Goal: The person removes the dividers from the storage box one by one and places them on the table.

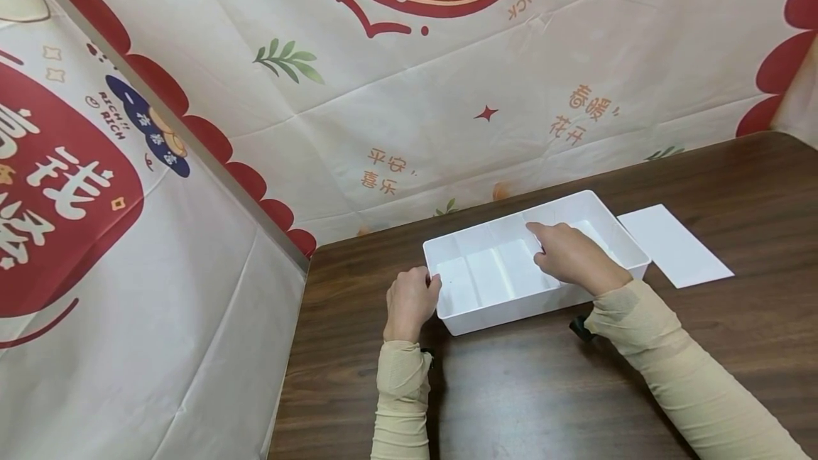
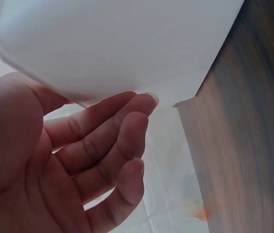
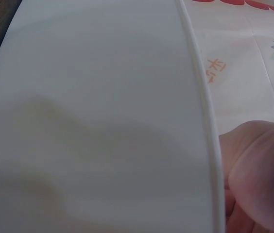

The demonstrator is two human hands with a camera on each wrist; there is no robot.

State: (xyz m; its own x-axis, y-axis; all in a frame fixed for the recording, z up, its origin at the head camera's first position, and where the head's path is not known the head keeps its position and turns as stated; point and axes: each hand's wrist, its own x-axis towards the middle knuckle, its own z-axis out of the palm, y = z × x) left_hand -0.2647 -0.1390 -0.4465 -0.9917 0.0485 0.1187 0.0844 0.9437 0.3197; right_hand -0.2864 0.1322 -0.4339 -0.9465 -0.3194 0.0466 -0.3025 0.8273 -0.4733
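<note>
Work on the white box (image 1: 511, 311) looks under way rather than finished. The box stands upright on the table (image 1: 498, 403), with crosswise lines (image 1: 473, 277) showing across its inside. At the box's left end, the left hand (image 1: 409, 298) grips the wall near the front corner, thumb at the rim and fingers bent along the outside. The right hand (image 1: 569, 255) reaches in over the box's front wall, forefinger extended near the back wall; I cannot tell whether it pinches a thin divider there or only touches the box, since its wrist view shows mostly plain wall. Beyond the box's right end lies a white card (image 1: 677, 245), flat and untouched. Judging by this layout, the inside is being dealt with, while the card is probably left to handle.
</note>
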